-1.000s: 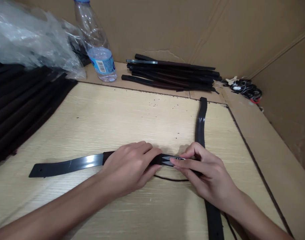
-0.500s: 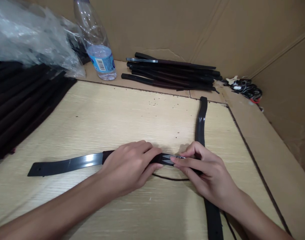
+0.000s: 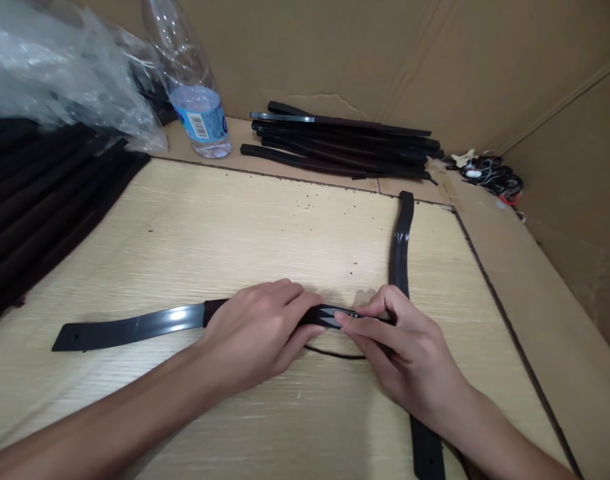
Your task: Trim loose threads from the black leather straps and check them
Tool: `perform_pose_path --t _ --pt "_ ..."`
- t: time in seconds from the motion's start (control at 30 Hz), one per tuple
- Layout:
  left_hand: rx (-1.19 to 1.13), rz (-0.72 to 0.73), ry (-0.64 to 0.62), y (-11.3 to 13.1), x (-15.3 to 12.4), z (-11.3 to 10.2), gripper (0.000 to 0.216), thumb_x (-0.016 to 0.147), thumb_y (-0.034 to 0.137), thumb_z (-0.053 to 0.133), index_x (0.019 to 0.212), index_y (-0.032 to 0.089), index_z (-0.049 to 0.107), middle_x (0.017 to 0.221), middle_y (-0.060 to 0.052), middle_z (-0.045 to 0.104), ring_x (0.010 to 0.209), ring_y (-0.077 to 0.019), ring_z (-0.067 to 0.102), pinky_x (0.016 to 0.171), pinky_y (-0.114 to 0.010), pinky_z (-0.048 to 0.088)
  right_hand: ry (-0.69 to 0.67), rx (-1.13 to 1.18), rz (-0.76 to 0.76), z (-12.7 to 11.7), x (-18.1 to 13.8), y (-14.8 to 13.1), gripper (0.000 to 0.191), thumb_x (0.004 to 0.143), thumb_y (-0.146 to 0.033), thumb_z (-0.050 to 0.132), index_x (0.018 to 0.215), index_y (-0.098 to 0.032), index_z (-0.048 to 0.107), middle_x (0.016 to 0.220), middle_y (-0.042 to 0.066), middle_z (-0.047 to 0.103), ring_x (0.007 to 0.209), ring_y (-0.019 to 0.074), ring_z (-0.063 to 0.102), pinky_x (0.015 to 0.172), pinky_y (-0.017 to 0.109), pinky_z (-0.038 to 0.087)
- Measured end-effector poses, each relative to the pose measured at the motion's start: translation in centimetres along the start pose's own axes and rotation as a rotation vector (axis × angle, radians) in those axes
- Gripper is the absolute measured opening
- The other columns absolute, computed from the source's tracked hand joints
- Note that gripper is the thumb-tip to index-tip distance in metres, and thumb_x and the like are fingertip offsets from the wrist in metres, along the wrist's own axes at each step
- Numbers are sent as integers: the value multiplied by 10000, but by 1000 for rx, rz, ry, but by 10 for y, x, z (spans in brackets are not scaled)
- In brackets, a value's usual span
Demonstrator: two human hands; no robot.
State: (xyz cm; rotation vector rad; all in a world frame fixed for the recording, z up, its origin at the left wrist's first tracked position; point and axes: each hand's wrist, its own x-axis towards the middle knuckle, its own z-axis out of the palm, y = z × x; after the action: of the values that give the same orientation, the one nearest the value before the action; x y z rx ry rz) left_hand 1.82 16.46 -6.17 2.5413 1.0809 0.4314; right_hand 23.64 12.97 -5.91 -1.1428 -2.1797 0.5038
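Observation:
A long black strap (image 3: 129,328) lies across the pale wooden board (image 3: 235,227). My left hand (image 3: 257,330) presses down on its middle, fingers closed over it. My right hand (image 3: 402,350) pinches small black thread snips (image 3: 337,316), their blades pointing left at the strap beside my left fingertips. A thin dark thread (image 3: 335,353) loops on the board just below the snips. A second black strap (image 3: 402,233) runs away from my right hand toward the back, and its near end shows under my right wrist.
A pile of black straps (image 3: 339,143) lies at the back by the cardboard wall. A clear water bottle (image 3: 192,93) stands at the back left beside a crumpled plastic bag (image 3: 65,73). More dark straps (image 3: 39,207) are stacked left. Small tangled scraps (image 3: 489,175) sit at the back right.
My right hand with the snips has edged slightly left toward my left fingertips. The view has shifted a little; the strap stays in place.

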Motion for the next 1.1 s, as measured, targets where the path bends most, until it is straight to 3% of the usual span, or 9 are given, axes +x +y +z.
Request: perform_pose_path --t 0.2,0.43,0.77,1.1 --pt "-8 -5 10 -1 -1 2 235 907 312 532 1089 174 587 919 -64 695 788 -257 658 628 -386 536 23 -12 -31 4 2 -3 216 866 -44 571 994 -175 686 813 47 477 716 157 470 576 284 435" --pt "-20 -16 6 1 0 1 233 906 308 527 1072 157 590 948 -77 707 815 -254 664 657 -388 548 80 -25 6 11 3 -6 239 872 -56 562 985 -222 691 783 29 473 710 157 482 573 290 453" --pt "-17 -14 -10 -1 -2 0 246 922 340 505 1091 182 587 944 -74 696 810 -244 660 654 -369 541 24 95 35 -7 6 1 304 859 -66 579 1061 -244 719 807 44 530 734 173 550 578 297 493" --pt "-23 -30 -20 -1 1 0 252 921 347 501 1093 186 592 943 -73 696 811 -248 661 659 -374 540 55 46 38 -1 5 0 281 869 -80 566 1033 -242 726 775 34 518 703 166 536 559 294 486"
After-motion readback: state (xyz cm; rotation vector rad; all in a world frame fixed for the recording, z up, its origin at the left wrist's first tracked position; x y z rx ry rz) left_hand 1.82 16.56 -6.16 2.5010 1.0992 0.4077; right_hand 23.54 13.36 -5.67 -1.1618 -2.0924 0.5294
